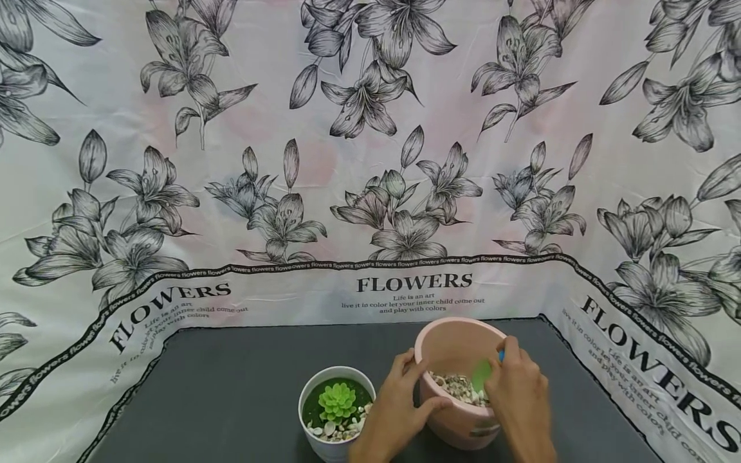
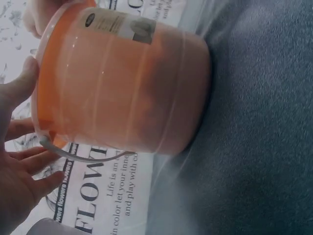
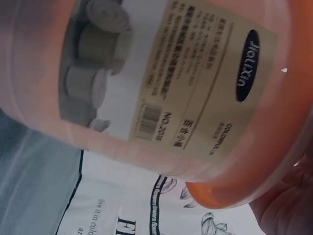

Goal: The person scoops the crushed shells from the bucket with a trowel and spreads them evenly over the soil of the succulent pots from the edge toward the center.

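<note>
A pink plastic bucket (image 1: 463,427) with small pebbles inside stands on the dark tabletop. On its near left side, my left hand (image 1: 396,408) holds the rim between thumb and fingers. In the left wrist view, the left fingers (image 2: 36,161) lie beside the bucket's grey handle (image 2: 88,157). My right hand (image 1: 518,392), over the bucket's right rim, grips a small shovel (image 1: 480,374) with a green blade and a bit of blue showing at the hand. The shovel's blade reaches down to the pebbles (image 1: 457,388). A paper label (image 3: 195,83) fills much of the right wrist view.
Left of the bucket, beside my left forearm, stands a white pot (image 1: 332,447) with a green artificial succulent (image 1: 338,402) and pale pebbles. A flower-printed cloth (image 1: 289,289) hangs behind and along both sides of the dark tabletop (image 1: 231,386).
</note>
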`<state>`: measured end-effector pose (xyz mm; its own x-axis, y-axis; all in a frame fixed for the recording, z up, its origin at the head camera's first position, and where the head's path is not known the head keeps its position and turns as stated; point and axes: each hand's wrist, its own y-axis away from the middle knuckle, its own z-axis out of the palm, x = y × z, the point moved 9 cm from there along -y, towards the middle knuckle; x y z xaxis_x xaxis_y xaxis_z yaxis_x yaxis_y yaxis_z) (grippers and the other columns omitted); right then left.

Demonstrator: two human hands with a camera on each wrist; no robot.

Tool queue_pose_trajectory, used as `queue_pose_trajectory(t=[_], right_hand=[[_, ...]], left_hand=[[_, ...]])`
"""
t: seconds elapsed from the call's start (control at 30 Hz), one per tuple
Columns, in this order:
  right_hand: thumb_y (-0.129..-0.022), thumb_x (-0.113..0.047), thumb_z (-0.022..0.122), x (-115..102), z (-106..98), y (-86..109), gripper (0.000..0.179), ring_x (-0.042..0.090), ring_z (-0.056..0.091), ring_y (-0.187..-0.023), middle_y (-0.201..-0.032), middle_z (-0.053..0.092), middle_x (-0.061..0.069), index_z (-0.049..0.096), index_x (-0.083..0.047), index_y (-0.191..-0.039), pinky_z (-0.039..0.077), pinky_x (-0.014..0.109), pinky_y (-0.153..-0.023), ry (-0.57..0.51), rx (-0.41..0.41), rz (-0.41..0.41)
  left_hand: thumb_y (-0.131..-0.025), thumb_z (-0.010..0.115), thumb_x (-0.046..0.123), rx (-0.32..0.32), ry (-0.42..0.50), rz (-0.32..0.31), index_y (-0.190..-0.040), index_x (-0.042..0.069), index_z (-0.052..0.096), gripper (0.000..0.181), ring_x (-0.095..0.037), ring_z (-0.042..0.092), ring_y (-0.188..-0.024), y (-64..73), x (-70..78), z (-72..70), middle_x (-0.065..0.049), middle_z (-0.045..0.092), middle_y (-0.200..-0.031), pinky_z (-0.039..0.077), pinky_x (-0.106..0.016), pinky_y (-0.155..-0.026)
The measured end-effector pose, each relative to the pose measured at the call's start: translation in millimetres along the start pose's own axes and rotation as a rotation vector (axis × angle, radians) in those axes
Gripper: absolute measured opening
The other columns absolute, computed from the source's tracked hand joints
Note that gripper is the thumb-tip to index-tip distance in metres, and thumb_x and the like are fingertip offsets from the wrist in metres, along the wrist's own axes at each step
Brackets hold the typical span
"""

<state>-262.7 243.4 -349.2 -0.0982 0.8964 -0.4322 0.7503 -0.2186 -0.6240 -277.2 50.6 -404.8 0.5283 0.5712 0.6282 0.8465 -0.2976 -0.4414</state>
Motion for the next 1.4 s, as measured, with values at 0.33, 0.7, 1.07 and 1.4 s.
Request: queue_pose_trajectory(t=[0.33, 0.7, 1.07, 1.4], right_hand=[[-0.098, -0.005, 0.053, 6, 23, -10.3, 0.018, 0.058, 0.066, -0.087, -0.095, 0.066, 0.037, 0.049, 0.008, -0.11, 0.052, 0.07, -0.076, 0.021, -0.236, 0.2], [-0.106, -0.019, 0.044, 26, 38, -6.8, 0.023, 0.056, 0.065, -0.084, -0.094, 0.063, 0.041, 0.044, 0.003, -0.109, 0.05, 0.063, -0.068, -0.097, -0.338, 0.333], [-0.105, -0.022, 0.053, 39, 27, -4.2, 0.03, 0.039, 0.075, -0.083, -0.081, 0.078, 0.015, 0.048, 0.004, -0.12, 0.056, 0.05, -0.069, -0.202, -0.322, 0.409], [-0.108, -0.023, 0.056, 58, 2, -2.2, 0.038, 0.02, 0.079, -0.067, -0.093, 0.075, 0.025, 0.044, 0.008, -0.127, 0.065, 0.036, -0.067, -0.394, -0.28, 0.528]], left_hand=[[-0.092, 0.071, 0.057, -0.015, -0.003, 0.001, -0.144, 0.009, 0.062, 0.071, -0.039, 0.057, -0.141, 0.6, -6.6, 0.2, -0.018, 0.045, -0.161, 0.056, -0.052, -0.108], [-0.094, 0.07, 0.057, -0.083, 0.017, -0.015, -0.143, 0.006, 0.059, 0.072, -0.043, 0.058, -0.139, 1.1, -8.8, 8.5, -0.018, 0.045, -0.159, 0.059, -0.052, -0.103], [-0.096, 0.069, 0.055, -0.071, -0.028, 0.06, -0.142, 0.008, 0.058, 0.066, -0.043, 0.063, -0.132, 0.4, -1.9, 6.9, -0.02, 0.046, -0.156, 0.062, -0.046, -0.098], [-0.094, 0.071, 0.054, -0.083, 0.022, 0.036, -0.144, 0.008, 0.057, 0.07, -0.043, 0.06, -0.136, -0.7, -4.0, 4.4, -0.019, 0.044, -0.158, 0.062, -0.046, -0.098]])
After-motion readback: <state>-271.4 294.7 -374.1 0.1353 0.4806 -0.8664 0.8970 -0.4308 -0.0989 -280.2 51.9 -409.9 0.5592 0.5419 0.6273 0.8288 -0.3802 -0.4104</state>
